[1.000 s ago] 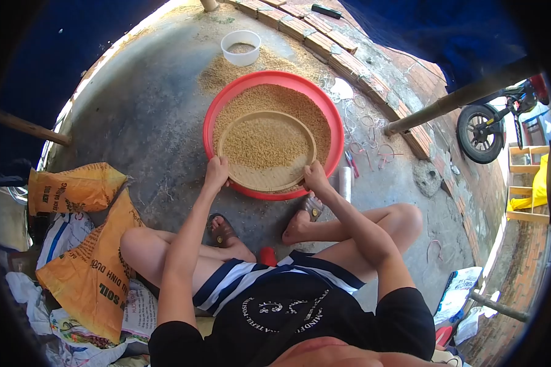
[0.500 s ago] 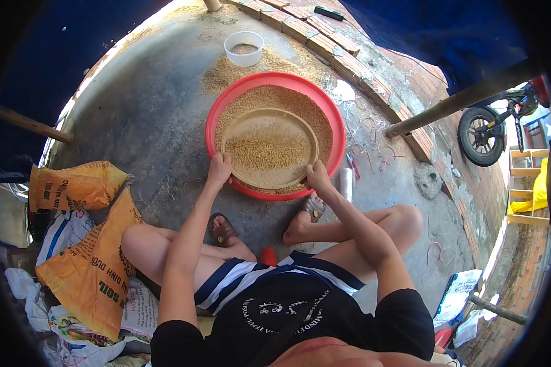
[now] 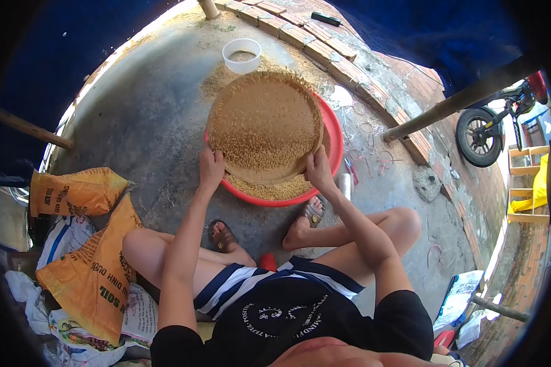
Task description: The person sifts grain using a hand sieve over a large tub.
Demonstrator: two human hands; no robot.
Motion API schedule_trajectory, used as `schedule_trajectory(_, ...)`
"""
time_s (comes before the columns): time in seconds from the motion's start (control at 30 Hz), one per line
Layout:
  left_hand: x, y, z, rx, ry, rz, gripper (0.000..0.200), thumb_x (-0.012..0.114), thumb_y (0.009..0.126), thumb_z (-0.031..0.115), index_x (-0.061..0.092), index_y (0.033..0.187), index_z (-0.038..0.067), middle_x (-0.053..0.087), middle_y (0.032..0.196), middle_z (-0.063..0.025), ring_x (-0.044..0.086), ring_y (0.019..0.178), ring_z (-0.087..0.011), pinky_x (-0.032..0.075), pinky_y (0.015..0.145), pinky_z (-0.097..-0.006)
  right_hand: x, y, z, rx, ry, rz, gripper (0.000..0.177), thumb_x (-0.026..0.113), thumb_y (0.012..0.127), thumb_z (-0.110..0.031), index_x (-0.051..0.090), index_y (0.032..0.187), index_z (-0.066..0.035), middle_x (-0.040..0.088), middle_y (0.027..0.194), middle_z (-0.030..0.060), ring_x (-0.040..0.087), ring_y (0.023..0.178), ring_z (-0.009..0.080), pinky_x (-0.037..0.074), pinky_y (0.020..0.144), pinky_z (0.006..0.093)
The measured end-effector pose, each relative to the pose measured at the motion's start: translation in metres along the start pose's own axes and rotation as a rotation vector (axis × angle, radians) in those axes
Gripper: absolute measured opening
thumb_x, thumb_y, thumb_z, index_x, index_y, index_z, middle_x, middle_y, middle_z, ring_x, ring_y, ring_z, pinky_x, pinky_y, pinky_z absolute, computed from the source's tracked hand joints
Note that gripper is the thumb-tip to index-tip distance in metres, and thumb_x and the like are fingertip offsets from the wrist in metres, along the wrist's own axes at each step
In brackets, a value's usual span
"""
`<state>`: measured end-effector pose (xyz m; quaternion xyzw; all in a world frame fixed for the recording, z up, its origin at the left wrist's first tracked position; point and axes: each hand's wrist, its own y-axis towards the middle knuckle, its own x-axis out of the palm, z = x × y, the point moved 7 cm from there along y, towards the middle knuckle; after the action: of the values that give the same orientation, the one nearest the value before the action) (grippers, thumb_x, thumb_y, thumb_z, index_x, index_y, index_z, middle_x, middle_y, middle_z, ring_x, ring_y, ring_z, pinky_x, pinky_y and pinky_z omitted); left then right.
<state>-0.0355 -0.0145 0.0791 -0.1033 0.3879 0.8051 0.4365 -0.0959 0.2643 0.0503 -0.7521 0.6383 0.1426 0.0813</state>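
Observation:
A round woven tray [image 3: 263, 113] is raised above a red basin [image 3: 335, 137], with loose tan grains on it and some in the air near its far rim. My left hand [image 3: 212, 166] is closed on its near left rim, and my right hand [image 3: 317, 170] grips the near right rim. More grain [image 3: 272, 191] shows in the basin below the tray's near edge. The tray hides most of the basin.
Beyond the basin, a white tub [image 3: 242, 56] stands by spilled grain. Orange sacks [image 3: 95, 275] lie at the left. Pliers [image 3: 351, 170] and a silvery cylinder [image 3: 344, 186] are right of the basin. A wooden pole [image 3: 447, 109] slants near a motorbike wheel [image 3: 480, 137].
Both hands have lifted the tray up from the basin and moved it slightly left and away from me. Its grains have spread, with some now in the air.

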Motion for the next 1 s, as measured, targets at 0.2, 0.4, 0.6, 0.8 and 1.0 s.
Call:
schedule_trajectory(0.2,0.054,-0.071,-0.07,-0.806,-0.179,-0.558,0.024,0.035,0.082,0.013,0.047,0.085,-0.008,0.054,0.056,-0.0164,0.052,0.037,-0.0217,0.04,0.033,-0.0318,0.018,-0.032,0.051,0.501,0.018,-0.345,0.015,0.034,0.085,-0.013,0.036,0.092,0.001,0.049,0.057,0.0088,0.044,0.037,0.013,0.036,0.034,0.0248)
schedule_trajectory(0.4,0.021,-0.02,-0.018,-0.55,-0.178,-0.356,0.025,0.034,0.084,0.014,0.045,0.084,-0.009,0.051,0.051,-0.0129,0.048,0.032,-0.0217,0.037,0.029,-0.0313,0.008,-0.022,0.029,0.276,0.01,-0.087,0.015,0.033,0.086,-0.014,0.034,0.093,-0.001,0.047,0.059,0.0088,0.045,0.039,0.0132,0.037,0.034,0.0244)
schedule_trajectory(0.6,0.001,-0.001,0.019,0.113,-0.058,0.051,0.025,0.033,0.085,0.015,0.043,0.091,-0.008,0.051,0.057,-0.0141,0.049,0.036,-0.0232,0.036,0.029,-0.0307,0.0,-0.004,0.005,0.035,0.029,0.039,0.017,0.037,0.084,-0.015,0.031,0.086,0.001,0.049,0.057,0.0143,0.052,0.041,0.0203,0.041,0.036,0.0308)
schedule_trajectory(0.8,0.053,-0.064,-0.062,-0.644,-0.121,-0.434,0.026,0.034,0.084,0.015,0.044,0.079,-0.009,0.048,0.047,-0.0148,0.051,0.034,-0.0246,0.039,0.03,-0.0333,0.012,-0.028,0.073,0.444,-0.077,-0.185,0.018,0.037,0.083,-0.014,0.035,0.086,0.003,0.051,0.058,0.0133,0.051,0.038,0.0184,0.041,0.034,0.0293)
schedule_trajectory(1.0,0.052,-0.052,-0.059,-0.751,-0.182,-0.522,0.026,0.035,0.083,0.015,0.046,0.077,-0.007,0.051,0.05,-0.0166,0.05,0.033,-0.0235,0.039,0.031,-0.0331,0.013,-0.031,0.043,0.505,-0.003,-0.216,0.023,0.033,0.083,-0.011,0.044,0.069,0.002,0.049,0.05,0.0081,0.048,0.038,0.0148,0.037,0.034,0.0259)
